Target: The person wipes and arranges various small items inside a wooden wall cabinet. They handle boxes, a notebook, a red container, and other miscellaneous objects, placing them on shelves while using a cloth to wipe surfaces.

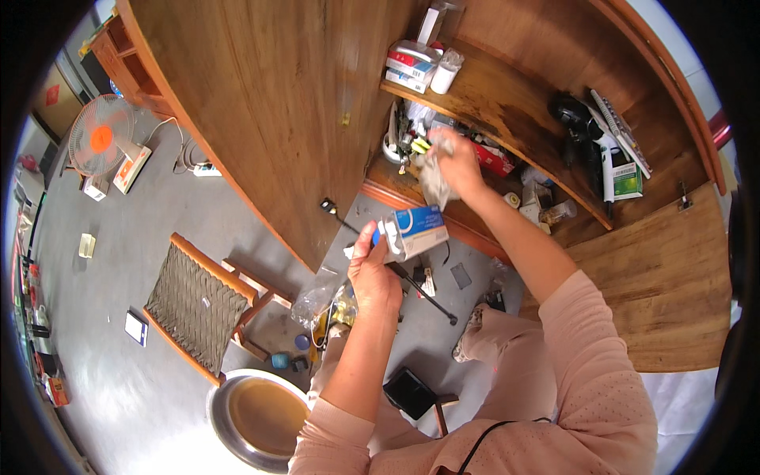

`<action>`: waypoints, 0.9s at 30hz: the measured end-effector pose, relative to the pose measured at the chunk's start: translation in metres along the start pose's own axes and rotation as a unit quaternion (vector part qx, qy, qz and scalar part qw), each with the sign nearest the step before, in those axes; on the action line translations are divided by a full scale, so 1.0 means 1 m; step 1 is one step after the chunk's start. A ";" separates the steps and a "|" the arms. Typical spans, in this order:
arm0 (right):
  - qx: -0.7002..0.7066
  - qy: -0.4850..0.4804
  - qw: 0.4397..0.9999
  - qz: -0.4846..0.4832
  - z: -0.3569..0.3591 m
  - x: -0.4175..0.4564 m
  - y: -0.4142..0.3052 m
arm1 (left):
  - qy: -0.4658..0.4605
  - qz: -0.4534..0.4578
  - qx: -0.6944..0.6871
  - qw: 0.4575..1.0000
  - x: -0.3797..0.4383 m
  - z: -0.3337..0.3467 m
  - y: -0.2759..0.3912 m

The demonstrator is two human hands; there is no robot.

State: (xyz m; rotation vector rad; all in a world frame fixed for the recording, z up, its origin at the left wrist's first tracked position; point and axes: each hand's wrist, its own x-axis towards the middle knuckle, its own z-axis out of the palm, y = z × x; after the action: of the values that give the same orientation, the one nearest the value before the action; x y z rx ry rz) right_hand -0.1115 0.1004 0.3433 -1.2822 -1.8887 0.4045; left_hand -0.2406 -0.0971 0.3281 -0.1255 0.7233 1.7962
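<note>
My left hand holds a blue and white cardboard box with white contents showing at its near end. Above and to the right, my right hand grips a greyish cloth that hangs down close to the box. That hand is in front of the lower compartment of a wooden cabinet, near yellow-green items, a white bowl and a red box. The fingertips of my right hand are partly hidden by the cloth and blur.
Medicine-like boxes and a white bottle stand on the shelf. An open cabinet door rises at left. On the floor are a woven stool, a metal basin of brown water, a fan, plastic bags and a black cable.
</note>
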 end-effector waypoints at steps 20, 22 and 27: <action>-0.553 -0.083 0.828 -0.043 -0.001 0.129 -0.074 | -0.001 -0.036 0.074 0.997 0.005 -0.001 0.003; -0.510 -0.044 0.855 -0.086 -0.015 0.109 -0.098 | 0.001 -0.022 0.088 0.996 0.008 -0.005 0.004; -0.324 0.019 0.911 -0.254 -0.070 0.037 -0.109 | -0.032 0.036 0.116 0.992 -0.001 0.006 0.011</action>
State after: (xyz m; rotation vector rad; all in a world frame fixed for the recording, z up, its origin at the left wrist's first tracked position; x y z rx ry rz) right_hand -0.1333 0.0745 0.4734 -1.1000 -2.3164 -0.5628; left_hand -0.2488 -0.0964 0.3375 0.1134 0.8943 1.7610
